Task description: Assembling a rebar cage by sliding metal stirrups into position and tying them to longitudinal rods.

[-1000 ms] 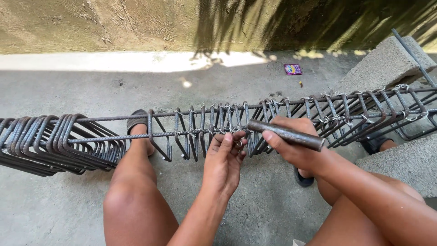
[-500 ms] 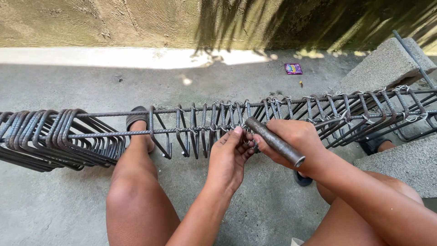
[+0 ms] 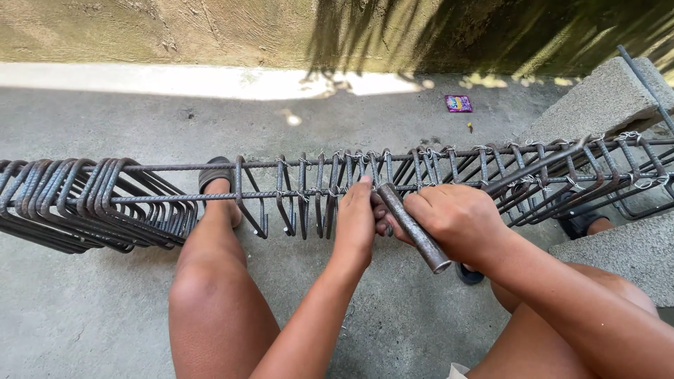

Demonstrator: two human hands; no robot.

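A long rebar cage (image 3: pixel 295 193) of rusty steel bars and square stirrups lies across my lap, from left to right. My left hand (image 3: pixel 357 221) pinches a stirrup and wire tie at the near long bar. My right hand (image 3: pixel 456 221) grips a short metal pipe tool (image 3: pixel 414 228), tilted with its open end toward me and its tip at the same joint. Several stirrups to the right carry wire ties (image 3: pixel 484 149). Loose stirrups bunch together at the left end (image 3: pixel 63 203).
My bare knees and sandalled feet (image 3: pixel 214 175) rest on the concrete floor (image 3: pixel 91 302) under the cage. Concrete blocks (image 3: pixel 604 98) support the cage's right end. A stained wall (image 3: pixel 210 28) runs along the back. A small purple wrapper (image 3: pixel 458 103) lies on the ground.
The pipe tool has swung from lying level to pointing steeply toward me. Both hands stay at the same joint; my left hand has closed in on it.
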